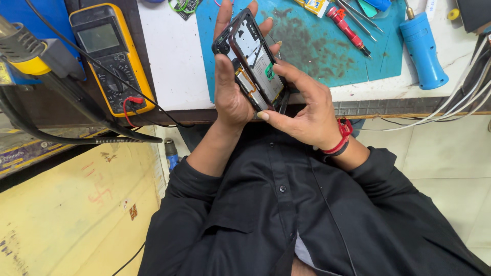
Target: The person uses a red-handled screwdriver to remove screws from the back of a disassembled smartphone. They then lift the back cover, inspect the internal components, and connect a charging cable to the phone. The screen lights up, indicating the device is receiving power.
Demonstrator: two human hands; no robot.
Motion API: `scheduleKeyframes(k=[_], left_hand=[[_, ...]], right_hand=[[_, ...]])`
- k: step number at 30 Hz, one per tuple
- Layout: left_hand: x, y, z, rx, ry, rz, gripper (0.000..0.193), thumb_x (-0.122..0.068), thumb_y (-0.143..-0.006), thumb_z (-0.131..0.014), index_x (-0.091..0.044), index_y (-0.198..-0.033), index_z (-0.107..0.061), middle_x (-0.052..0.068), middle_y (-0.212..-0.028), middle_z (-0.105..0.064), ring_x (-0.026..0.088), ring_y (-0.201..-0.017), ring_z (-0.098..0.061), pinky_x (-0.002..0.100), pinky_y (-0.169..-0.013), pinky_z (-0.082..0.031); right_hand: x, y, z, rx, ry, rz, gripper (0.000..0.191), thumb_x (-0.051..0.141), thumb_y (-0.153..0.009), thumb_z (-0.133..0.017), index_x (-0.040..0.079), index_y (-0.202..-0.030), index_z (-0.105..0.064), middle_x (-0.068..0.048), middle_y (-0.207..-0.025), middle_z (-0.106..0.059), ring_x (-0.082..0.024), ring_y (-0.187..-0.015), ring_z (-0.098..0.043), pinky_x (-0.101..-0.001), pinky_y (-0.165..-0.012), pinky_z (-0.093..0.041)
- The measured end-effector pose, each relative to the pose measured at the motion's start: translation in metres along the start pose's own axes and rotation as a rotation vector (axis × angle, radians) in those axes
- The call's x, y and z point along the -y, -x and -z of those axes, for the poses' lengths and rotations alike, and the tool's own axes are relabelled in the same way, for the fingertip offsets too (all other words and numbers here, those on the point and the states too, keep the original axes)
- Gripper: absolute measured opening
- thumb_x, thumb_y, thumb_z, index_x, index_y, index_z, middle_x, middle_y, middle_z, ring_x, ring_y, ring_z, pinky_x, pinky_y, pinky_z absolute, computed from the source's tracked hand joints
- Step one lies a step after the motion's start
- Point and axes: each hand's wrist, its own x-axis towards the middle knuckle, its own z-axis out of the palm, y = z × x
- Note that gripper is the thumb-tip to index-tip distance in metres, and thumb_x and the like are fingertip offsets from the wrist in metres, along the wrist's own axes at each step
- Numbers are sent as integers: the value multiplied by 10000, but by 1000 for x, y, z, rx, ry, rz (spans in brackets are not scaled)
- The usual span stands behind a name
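Observation:
An opened smartphone (254, 59) with its back cover off shows a battery and circuit boards. My left hand (230, 87) grips it from the left side, thumb along its edge and fingers behind it. My right hand (302, 110) holds the phone's lower right corner, thumb under the bottom end and index finger pressing on the battery area. A red band sits on my right wrist. The phone is tilted and raised above the table's front edge, over a teal work mat (312, 46).
A yellow multimeter (110, 56) with leads lies at the left. A red-handled screwdriver (348, 28) and tweezers rest on the mat. A blue cylindrical tool (422, 48) stands at the right, with white cables (460, 102) beside it. A hot-air nozzle (30, 51) juts in from the far left.

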Motion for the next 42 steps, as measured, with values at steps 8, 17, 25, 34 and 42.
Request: scheduleKeyframes(k=[8,17,25,34,42], left_hand=[[7,-1,4,-48,-155,-59,508,-434,-1162,-516,-151,-1553,-359,116,-1630,-383,243,-1441,-488,462,-1172,-537],[21,-5,9,-150,-42,-65,406,-361,-1221,-456,-82,-1512,-405,151,-1550,-507,234,-1345,-598,458,-1106,-572],[12,-7,14,-232,114,26,432,-328,-1207,-442,-53,-1537,-393,159,-1482,-546,228,-1293,-633,419,-1123,-556],[10,-9,15,-221,177,44,344,-274,-1217,-460,-75,-1497,-437,167,-1307,-638,244,-1139,-699,443,-1020,-592],[2,-10,20,-274,138,51,324,-227,-1224,-473,-53,-1495,-443,169,-1387,-592,263,-1253,-621,515,-1058,-579]], right_hand=[[3,-2,-1,-18,53,-1,770,257,-805,-949,31,-1434,-566,-218,-1496,-596,-331,-1313,-679,-380,-1087,-558],[5,-6,-1,-55,172,5,777,303,-811,-960,24,-1423,-571,-230,-1494,-588,-339,-1265,-696,-387,-1054,-568],[7,-13,4,-47,196,25,752,264,-827,-938,22,-1433,-563,-228,-1484,-599,-322,-1174,-708,-383,-1012,-574],[7,-17,3,-26,274,0,718,294,-835,-927,28,-1408,-586,-232,-1484,-593,-358,-1235,-666,-422,-1053,-538],[0,-21,6,-52,318,12,687,267,-870,-918,24,-1420,-587,-234,-1518,-580,-382,-1289,-640,-437,-1103,-517]])
